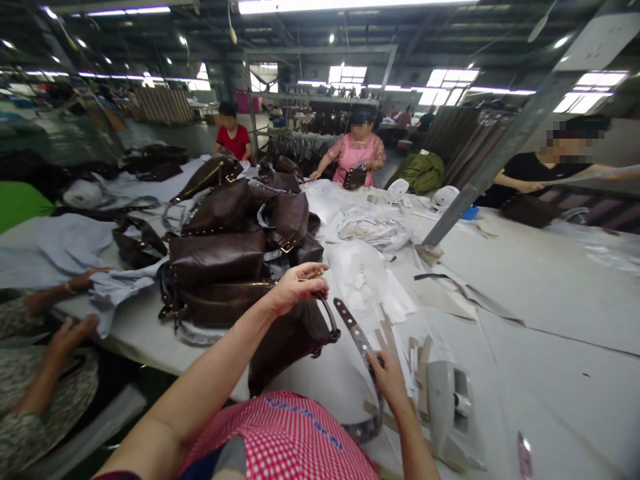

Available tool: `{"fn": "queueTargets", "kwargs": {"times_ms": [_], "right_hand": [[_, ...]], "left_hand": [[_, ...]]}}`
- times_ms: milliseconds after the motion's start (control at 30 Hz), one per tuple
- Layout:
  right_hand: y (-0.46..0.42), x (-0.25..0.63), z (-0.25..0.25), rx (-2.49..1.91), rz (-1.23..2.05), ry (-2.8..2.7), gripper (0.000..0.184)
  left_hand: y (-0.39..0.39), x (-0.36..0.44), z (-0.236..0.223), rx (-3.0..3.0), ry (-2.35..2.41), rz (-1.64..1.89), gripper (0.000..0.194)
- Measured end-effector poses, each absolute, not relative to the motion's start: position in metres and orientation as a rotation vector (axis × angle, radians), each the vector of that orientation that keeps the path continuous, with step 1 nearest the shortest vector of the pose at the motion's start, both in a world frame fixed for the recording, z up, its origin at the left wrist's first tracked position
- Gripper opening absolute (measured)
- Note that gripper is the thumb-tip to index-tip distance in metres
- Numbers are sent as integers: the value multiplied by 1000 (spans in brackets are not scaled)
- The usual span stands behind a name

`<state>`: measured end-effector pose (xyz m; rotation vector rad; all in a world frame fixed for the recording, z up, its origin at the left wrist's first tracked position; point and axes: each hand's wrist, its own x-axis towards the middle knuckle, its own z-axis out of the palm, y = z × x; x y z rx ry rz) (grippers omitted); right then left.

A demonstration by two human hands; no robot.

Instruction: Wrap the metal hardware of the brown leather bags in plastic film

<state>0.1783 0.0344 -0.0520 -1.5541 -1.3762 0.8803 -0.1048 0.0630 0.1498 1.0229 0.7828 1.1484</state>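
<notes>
My left hand is closed, its fingers pinching a short dark strap end with a gold-coloured metal piece, above a dark brown handbag. The bag leans at the table's near edge, against my front. To the right, my right hand is closed on a long strap dotted with round metal-looking holes or studs. That strap's free end points up towards the bag, while its other part curls down in a loop beside my checked apron. A gap separates the free end from my left hand.
Brown handbags are heaped at the left. A grey tape dispenser and cardboard strips lie right of my right hand; a pink cutter is nearer. A metal post rises from the table. Co-workers' hands handle pale cloth at left.
</notes>
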Motion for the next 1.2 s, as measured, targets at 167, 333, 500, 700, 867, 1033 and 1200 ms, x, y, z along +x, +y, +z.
{"fn": "queueTargets", "kwargs": {"times_ms": [167, 333, 500, 700, 867, 1033, 1200], "right_hand": [[34, 160, -17, -1546, 807, -1294, 52], [11, 120, 66, -1363, 944, -1545, 58], [-4, 117, 68, -1493, 1070, -1084, 33], [-38, 141, 10, -1029, 1382, -296, 28], [-51, 142, -35, -919, 1367, -14, 32], [-56, 134, -78, -970, 1426, 90, 39], [-53, 126, -111, -981, 1456, 258, 39]], "left_hand": [[70, -98, 169, 1119, 719, 1029, 68], [74, -57, 164, 1327, 683, 889, 63], [62, -44, 146, 1856, 659, 689, 92], [10, -80, 43, 2430, 1309, 346, 114], [-10, -81, -28, 2685, 1421, 280, 95], [28, -77, -46, 2823, 1320, 188, 88], [64, -92, -57, 2934, 1162, 69, 90]]}}
